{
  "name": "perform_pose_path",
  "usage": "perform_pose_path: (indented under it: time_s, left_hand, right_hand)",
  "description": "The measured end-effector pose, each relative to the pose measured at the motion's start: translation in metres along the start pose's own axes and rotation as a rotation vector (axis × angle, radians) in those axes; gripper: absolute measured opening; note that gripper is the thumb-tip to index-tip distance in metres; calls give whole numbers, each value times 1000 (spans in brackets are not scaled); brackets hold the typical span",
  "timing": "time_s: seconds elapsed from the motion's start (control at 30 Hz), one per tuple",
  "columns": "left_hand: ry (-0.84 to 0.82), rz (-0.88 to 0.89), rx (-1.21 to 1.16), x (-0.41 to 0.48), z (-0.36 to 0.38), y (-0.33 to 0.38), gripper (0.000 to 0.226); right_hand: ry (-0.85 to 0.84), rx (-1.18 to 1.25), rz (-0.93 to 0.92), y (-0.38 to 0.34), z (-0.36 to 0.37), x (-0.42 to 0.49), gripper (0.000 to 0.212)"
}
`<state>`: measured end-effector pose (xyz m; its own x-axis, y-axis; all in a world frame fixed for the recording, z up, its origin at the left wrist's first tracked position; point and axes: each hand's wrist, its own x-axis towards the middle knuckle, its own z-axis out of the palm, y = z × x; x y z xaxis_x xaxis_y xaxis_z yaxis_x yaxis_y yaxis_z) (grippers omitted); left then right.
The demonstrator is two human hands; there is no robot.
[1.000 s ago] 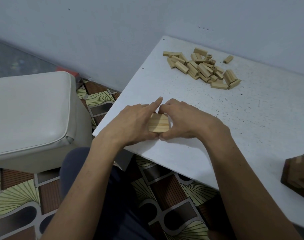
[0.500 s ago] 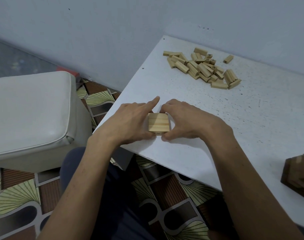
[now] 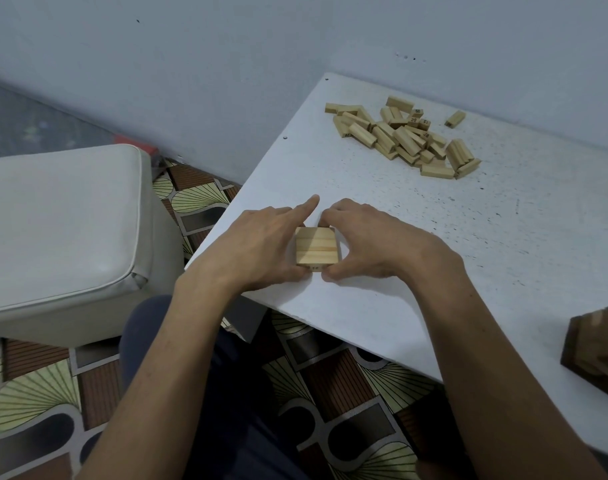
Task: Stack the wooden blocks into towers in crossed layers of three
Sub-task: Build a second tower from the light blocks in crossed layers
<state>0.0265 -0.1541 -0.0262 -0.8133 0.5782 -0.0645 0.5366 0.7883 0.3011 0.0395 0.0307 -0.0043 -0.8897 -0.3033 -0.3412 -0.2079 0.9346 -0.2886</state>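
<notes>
A small stack of pale wooden blocks (image 3: 316, 245) stands near the front left edge of the white table (image 3: 382, 299); its top layer shows three blocks side by side, and a lower block end peeks out in front. My left hand (image 3: 261, 247) presses its left side, index finger stretched past the far corner. My right hand (image 3: 372, 244) cups the right side, thumb at the front corner and fingers curled over the back. Several loose blocks lie in a pile (image 3: 403, 136) at the table's far side.
A dark wooden stepped object (image 3: 597, 348) sits at the table's right edge, partly cut off. A grey padded stool (image 3: 60, 230) stands left of the table. Patterned floor (image 3: 330, 393) and my knee (image 3: 146, 327) lie below the table's front edge. A wall rises behind the table.
Both hands have eased slightly apart around the stack, so more of its top layer shows. The stack itself stays in the same spot.
</notes>
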Motion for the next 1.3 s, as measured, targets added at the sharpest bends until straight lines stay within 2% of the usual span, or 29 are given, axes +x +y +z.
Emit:
perform_pose_path:
  time_s: [0.13, 0.23, 0.37, 0.5, 0.63, 0.73, 0.9, 1.07, 1.2, 1.3]
  left_hand:
    - [-11, 3, -21, -1, 0, -1, 104]
    - [-19, 13, -93, 0, -2, -2, 107]
    - [-32, 32, -234, 3, -9, -4, 111]
    - [34, 26, -409, 13, -19, -4, 95]
    - [117, 32, -507, 42, -24, -3, 80]
    - [172, 75, -418, 77, -26, -2, 58]
    - [233, 126, -203, 140, -21, -2, 36]
    - [265, 122, -19, 186, -11, -3, 39]
    - [281, 118, 124, 206, -4, -4, 43]
    - [283, 141, 171, 213, 1, -5, 43]
  right_hand:
    - [5, -6, -1, 0, 1, 0, 61]
    - [6, 23, -6, 3, 0, -3, 77]
    - [52, 187, -22, 15, -6, -11, 90]
    - [146, 318, 16, 38, -15, -20, 82]
    - [382, 378, 116, 67, -23, -18, 57]
    - [582, 333, 182, 86, -28, -5, 43]
    - [822, 156, 297, 108, -32, 23, 39]
    - [859, 77, 366, 125, -29, 47, 40]
    - [826, 17, 391, 133, -20, 59, 33]
    - [824, 12, 394, 135, -16, 63, 36]
